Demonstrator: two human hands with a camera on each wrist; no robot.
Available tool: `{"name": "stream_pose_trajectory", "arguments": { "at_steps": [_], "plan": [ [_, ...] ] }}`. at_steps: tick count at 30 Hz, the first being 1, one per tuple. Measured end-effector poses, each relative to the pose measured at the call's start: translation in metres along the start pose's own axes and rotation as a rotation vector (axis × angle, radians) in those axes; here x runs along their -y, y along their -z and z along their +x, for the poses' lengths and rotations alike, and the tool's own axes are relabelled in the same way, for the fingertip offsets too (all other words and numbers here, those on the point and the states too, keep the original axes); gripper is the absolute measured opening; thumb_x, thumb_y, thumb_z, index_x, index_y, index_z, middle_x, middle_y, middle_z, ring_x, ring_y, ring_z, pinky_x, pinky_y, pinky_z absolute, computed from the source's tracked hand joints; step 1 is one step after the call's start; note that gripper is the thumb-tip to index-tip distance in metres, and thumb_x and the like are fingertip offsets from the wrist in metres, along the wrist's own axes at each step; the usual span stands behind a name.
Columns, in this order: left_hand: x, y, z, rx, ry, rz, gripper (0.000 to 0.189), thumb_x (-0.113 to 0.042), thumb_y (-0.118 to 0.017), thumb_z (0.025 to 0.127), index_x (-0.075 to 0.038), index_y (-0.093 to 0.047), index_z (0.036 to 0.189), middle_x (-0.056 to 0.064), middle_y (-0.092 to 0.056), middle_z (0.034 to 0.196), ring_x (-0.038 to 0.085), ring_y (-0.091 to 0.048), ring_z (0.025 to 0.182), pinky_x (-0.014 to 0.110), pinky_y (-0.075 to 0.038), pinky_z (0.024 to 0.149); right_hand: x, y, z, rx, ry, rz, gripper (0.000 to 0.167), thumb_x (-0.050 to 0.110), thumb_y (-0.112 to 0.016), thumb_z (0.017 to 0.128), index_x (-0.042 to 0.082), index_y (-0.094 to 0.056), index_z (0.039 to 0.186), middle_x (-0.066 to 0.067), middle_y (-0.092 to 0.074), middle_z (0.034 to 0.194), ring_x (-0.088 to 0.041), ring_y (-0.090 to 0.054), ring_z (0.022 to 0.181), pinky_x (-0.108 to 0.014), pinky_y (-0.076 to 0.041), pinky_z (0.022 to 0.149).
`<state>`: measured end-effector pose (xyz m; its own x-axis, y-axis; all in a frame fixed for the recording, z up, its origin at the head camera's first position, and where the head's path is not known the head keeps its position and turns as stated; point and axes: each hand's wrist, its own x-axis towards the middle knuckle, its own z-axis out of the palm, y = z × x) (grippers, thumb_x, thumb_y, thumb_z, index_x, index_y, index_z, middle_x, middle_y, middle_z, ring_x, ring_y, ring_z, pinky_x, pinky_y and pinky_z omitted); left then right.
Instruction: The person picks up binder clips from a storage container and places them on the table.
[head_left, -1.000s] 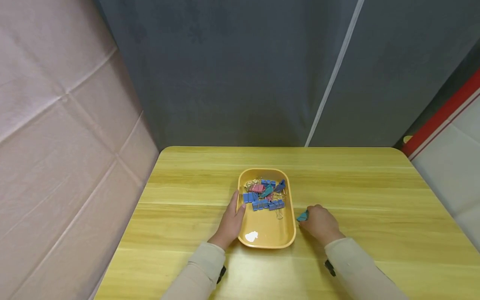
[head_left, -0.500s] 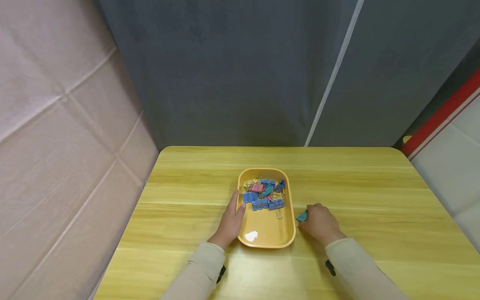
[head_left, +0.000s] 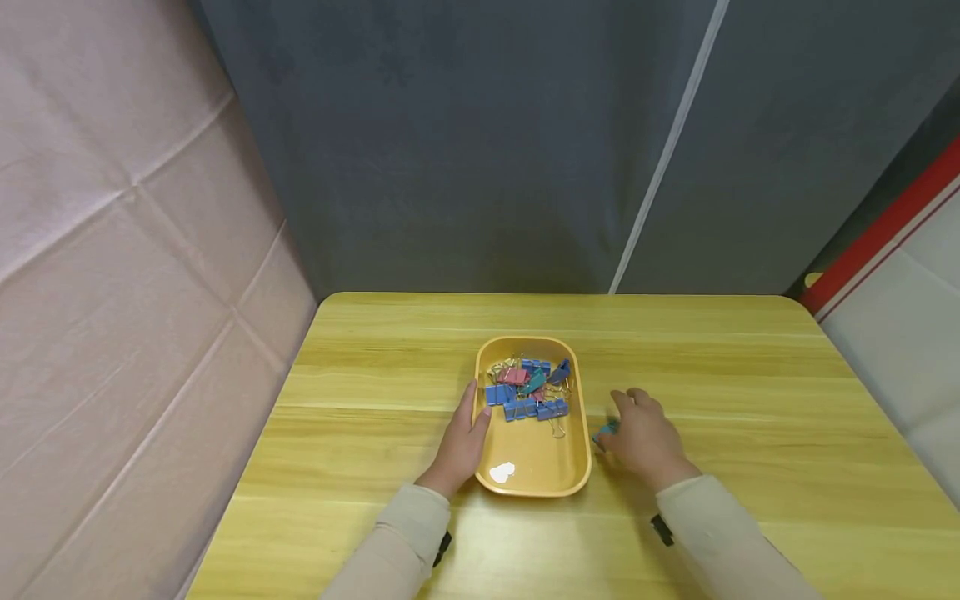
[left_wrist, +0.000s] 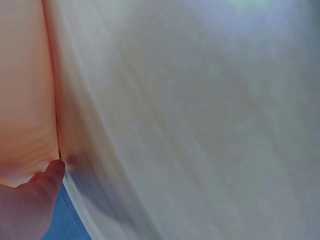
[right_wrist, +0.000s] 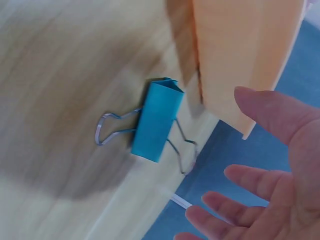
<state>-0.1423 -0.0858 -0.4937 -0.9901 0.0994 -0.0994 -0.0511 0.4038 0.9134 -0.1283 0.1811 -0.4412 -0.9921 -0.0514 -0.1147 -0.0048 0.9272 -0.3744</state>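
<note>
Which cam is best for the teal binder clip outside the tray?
Right wrist: the teal binder clip shows large, its body and both wire handles unobstructed. Head: small, partly hidden by the right hand. Left wrist: doesn't show it.

A wooden table [head_left: 712, 358], yellowish with grain running crosswise, has rounded far corners. Behind it rises a dark grey wall [head_left: 450, 150], crossed by a slanting white strip [head_left: 671, 146]. A pale pinkish, creased sheet [head_left: 135, 275] covers the left side; at right stands a white panel [head_left: 922, 325] edged by a red band [head_left: 885, 229]. Light glares softly off the table's near part.
</note>
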Motion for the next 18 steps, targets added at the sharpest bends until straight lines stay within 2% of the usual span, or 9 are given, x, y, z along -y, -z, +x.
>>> {"name": "stream_pose_trajectory", "arguments": {
  "at_steps": [5,8,18],
  "plan": [
    [0.000,0.000,0.000,0.008,0.008,-0.010,0.059,-0.024,-0.038,0.105,-0.011,-0.012,0.156,0.013,-0.020,0.159,0.035,-0.021,0.144,0.051,-0.017,0.118,0.004,0.004,0.000,-0.054,0.034,-0.010,0.075,0.027,-0.076,0.081,-0.008,-0.043,0.138,-0.036,-0.038,0.139,-0.054,-0.040,0.123,-0.064,-0.044,0.093],
    [-0.001,0.000,0.001,0.013,0.028,-0.018,0.059,-0.026,-0.038,0.105,-0.014,-0.011,0.156,0.011,-0.019,0.160,0.033,-0.020,0.144,0.050,-0.017,0.118,0.007,0.006,0.001,-0.061,0.037,-0.008,0.074,0.027,-0.076,0.081,-0.007,-0.044,0.139,-0.035,-0.038,0.140,-0.054,-0.039,0.124,-0.064,-0.044,0.094],
    [0.000,-0.001,0.001,0.014,0.019,-0.019,0.059,-0.027,-0.038,0.105,-0.014,-0.012,0.156,0.011,-0.020,0.159,0.032,-0.021,0.144,0.049,-0.017,0.118,0.016,0.012,0.000,-0.099,0.082,0.003,0.070,0.025,-0.074,0.082,-0.006,-0.045,0.138,-0.035,-0.039,0.140,-0.052,-0.039,0.126,-0.062,-0.041,0.099]
  ]
}}
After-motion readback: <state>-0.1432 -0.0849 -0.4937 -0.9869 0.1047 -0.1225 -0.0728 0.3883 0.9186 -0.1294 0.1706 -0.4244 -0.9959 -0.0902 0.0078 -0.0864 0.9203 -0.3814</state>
